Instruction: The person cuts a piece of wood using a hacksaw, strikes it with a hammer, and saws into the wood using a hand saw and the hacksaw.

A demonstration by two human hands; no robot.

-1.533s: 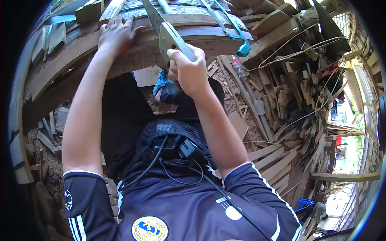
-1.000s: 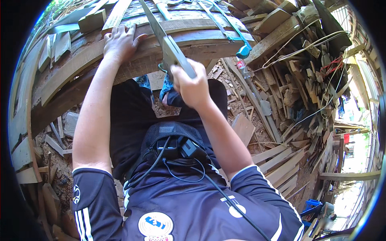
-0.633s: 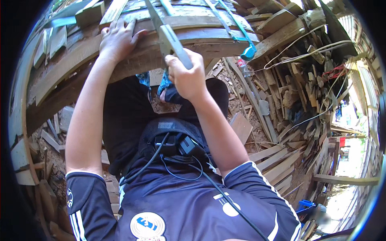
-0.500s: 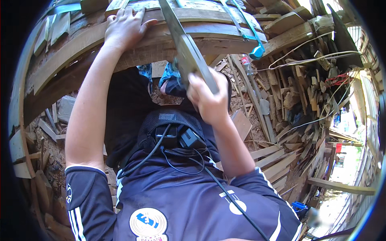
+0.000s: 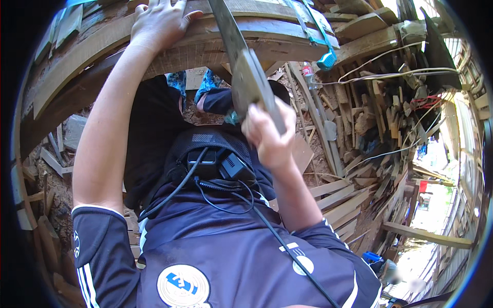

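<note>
At the upper left, my left hand (image 5: 158,26) lies on the wooden boards (image 5: 267,30) of the bench with its fingers spread and its thumb out to the right. Its fingertips reach the top of the picture. My right hand (image 5: 271,132) is wrapped round the wooden handle of a handsaw (image 5: 247,72), over my lap. The metal blade slants up and leftward across the boards, and its far end runs out of view. Where its teeth meet the wood cannot be made out. A thin teal-framed tool (image 5: 326,60) with a rounded end hangs over the boards' right end.
Wood scraps (image 5: 354,108) pile up to the right, crossed by pale cords (image 5: 380,77). A clear plastic bottle (image 5: 308,71) stands beyond my knee. A black pouch (image 5: 205,141) with devices and cables sits at my waist. More offcuts (image 5: 54,159) lie at the left.
My right hand and the handsaw have drawn back slightly towards my body. The whole view has shifted a little, so the bench and my left hand sit higher in the picture.
</note>
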